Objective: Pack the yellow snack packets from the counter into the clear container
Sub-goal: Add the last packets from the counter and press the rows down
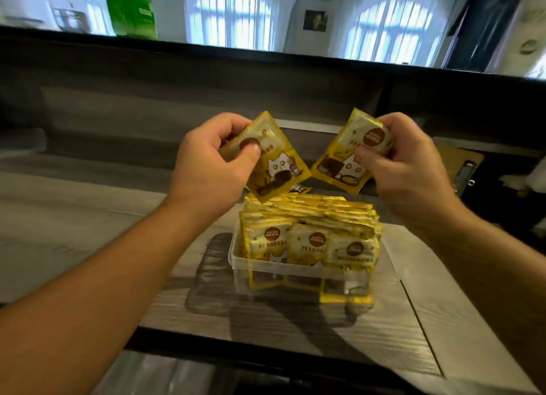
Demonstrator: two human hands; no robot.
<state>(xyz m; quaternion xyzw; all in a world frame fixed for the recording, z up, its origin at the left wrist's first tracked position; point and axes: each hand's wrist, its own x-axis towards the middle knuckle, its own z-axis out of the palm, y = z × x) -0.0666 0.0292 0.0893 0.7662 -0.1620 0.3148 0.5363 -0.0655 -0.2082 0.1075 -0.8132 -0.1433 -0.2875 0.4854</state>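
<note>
Left hand: my left hand (206,161) pinches one yellow packet (273,158), thumb on its face and fingers behind, with the packet's long axis running down and to the right.
Right hand: my right hand (413,164) pinches a second packet (351,155) the same way, and its long axis leans down and to the left.
Where both lie: both packets hang in the air above the far edge of the clear container (298,272), which sits on the counter (295,320) straight below and toward me.
Container: the packed packets (313,226) stand upright in rows and rise over the rim, so it looks nearly full.
Stray packet: one more packet (298,188) lies on the counter just behind the container.
Key relation: both hands are about equally near, so I judge each packet must be turned upright and brought down and toward me.
</note>
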